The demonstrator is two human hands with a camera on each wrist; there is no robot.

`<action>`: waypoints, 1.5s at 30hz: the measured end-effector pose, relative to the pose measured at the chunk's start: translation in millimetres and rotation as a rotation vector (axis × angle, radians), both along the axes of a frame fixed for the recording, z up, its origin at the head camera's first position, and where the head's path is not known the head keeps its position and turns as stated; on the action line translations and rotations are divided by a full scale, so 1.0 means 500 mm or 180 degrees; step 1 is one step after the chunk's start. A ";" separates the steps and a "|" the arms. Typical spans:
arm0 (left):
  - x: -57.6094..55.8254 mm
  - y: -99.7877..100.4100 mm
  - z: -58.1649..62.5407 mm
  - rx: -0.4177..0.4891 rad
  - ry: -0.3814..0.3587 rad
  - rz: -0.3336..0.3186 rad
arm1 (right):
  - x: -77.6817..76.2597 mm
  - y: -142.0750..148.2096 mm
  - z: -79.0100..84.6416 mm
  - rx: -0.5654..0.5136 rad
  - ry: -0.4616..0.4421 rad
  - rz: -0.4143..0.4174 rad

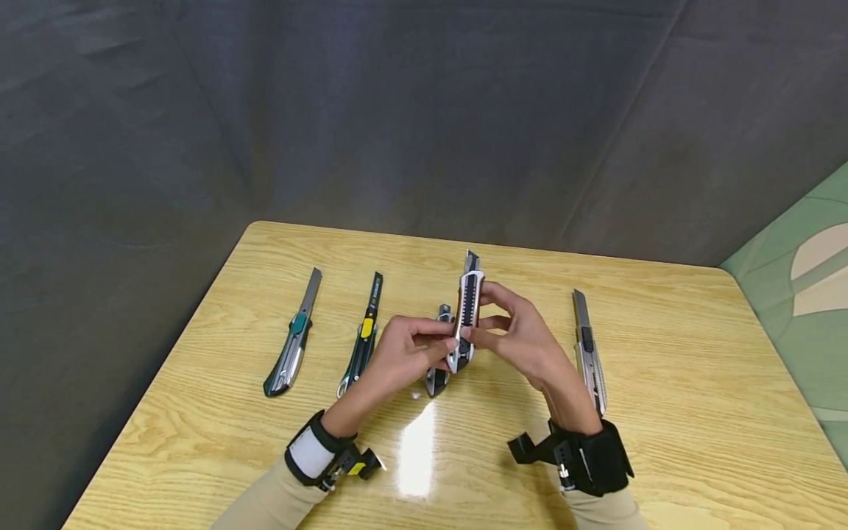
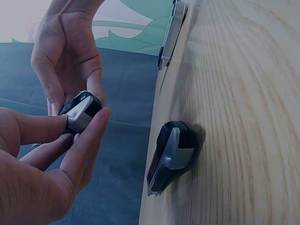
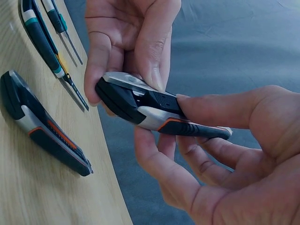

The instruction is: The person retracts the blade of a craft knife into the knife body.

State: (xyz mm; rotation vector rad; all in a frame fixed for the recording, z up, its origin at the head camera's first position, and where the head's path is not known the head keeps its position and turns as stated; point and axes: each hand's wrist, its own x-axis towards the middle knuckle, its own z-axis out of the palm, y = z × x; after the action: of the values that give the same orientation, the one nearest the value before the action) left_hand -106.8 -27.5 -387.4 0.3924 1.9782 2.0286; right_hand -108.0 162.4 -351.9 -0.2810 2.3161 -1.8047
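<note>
Both hands hold a silver, black and orange snap-off utility knife [image 1: 470, 309] above the table. It stands nearly upright in the head view, with a short length of blade showing at its top. My left hand [image 1: 412, 346] pinches its lower end. The right hand [image 1: 523, 338] grips it from the other side, thumb on the black slider [image 3: 161, 101]. Below the hands, a similar utility knife [image 3: 49, 129] lies on the table, partly hidden by the left hand in the head view.
On the wooden table [image 1: 695, 368], a green-and-silver utility knife [image 1: 291, 350] and one with a yellow slider [image 1: 363, 342] lie to the left, blades extended. A silver utility knife [image 1: 591, 361] with its blade out lies to the right. A dark curtain [image 1: 424, 132] hangs behind.
</note>
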 end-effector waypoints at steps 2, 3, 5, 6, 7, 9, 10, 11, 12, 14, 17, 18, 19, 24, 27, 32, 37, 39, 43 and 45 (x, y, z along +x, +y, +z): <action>0.000 0.001 0.002 -0.0007 0.0006 -0.0005 | 0.000 0.001 0.000 -0.0004 0.0010 0.0012; 0.001 0.001 0.002 -0.0007 0.0011 -0.0009 | 0.001 0.002 0.000 -0.0001 0.0013 0.0020; 0.001 0.002 0.001 -0.0013 0.0015 -0.0008 | 0.001 0.003 0.000 0.0012 0.0015 0.0046; 0.001 0.002 0.000 -0.0015 0.0018 -0.0006 | 0.001 0.004 0.000 0.0025 0.0014 0.0057; 0.001 0.002 0.000 -0.0015 0.0027 -0.0010 | 0.002 0.004 0.000 0.0044 0.0014 0.0061; 0.001 0.003 -0.002 -0.0009 0.0027 -0.0014 | 0.002 0.004 0.001 0.0076 0.0020 0.0070; 0.001 0.003 -0.003 -0.0011 0.0028 -0.0014 | 0.002 0.004 0.000 0.0094 0.0027 0.0079; 0.001 0.003 -0.003 -0.0014 0.0025 -0.0014 | 0.002 0.004 0.000 0.0112 0.0039 0.0088; 0.001 0.003 -0.003 -0.0016 0.0017 -0.0009 | 0.002 0.004 0.001 0.0131 0.0048 0.0094; 0.001 0.003 -0.002 -0.0026 0.0009 -0.0004 | 0.002 0.003 0.000 0.0160 0.0068 0.0096; 0.001 0.003 0.002 -0.0037 -0.0031 0.0005 | 0.002 0.003 -0.001 0.0205 0.0079 0.0095; 0.001 0.003 0.006 -0.0041 -0.0044 -0.0002 | 0.002 0.002 -0.001 0.0212 0.0076 0.0088; 0.003 0.002 0.012 -0.0044 -0.0052 -0.0014 | 0.002 0.002 -0.001 0.0214 0.0088 0.0086; 0.016 -0.002 0.050 -0.0100 -0.0061 -0.0042 | 0.002 0.002 -0.002 0.0195 0.0107 0.0118; 0.020 -0.004 0.059 -0.0097 -0.0056 -0.0017 | 0.002 0.000 -0.002 0.0207 0.0113 0.0138; 0.018 -0.006 0.055 -0.0080 -0.0128 -0.0056 | 0.004 0.000 -0.001 0.0265 0.0118 0.0162; 0.016 -0.005 0.047 -0.0067 -0.0128 -0.0096 | 0.002 0.008 0.000 0.0243 0.0064 0.0211; 0.017 -0.004 0.050 -0.0071 -0.0108 -0.0100 | 0.001 0.011 0.001 0.0134 -0.0023 0.0191; 0.018 0.000 0.051 -0.0130 -0.0056 -0.0136 | 0.000 0.013 0.004 -0.0113 -0.0154 -0.0018; 0.014 0.003 0.036 -0.0138 -0.0069 -0.0171 | -0.001 0.014 0.004 -0.0167 -0.0161 -0.0175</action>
State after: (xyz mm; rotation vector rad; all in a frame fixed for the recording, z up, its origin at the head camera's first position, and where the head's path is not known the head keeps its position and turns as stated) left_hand -99.8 -25.9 -369.1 0.4078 1.9737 1.9458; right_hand -108.7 169.6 -349.7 -0.1789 2.2663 -1.8779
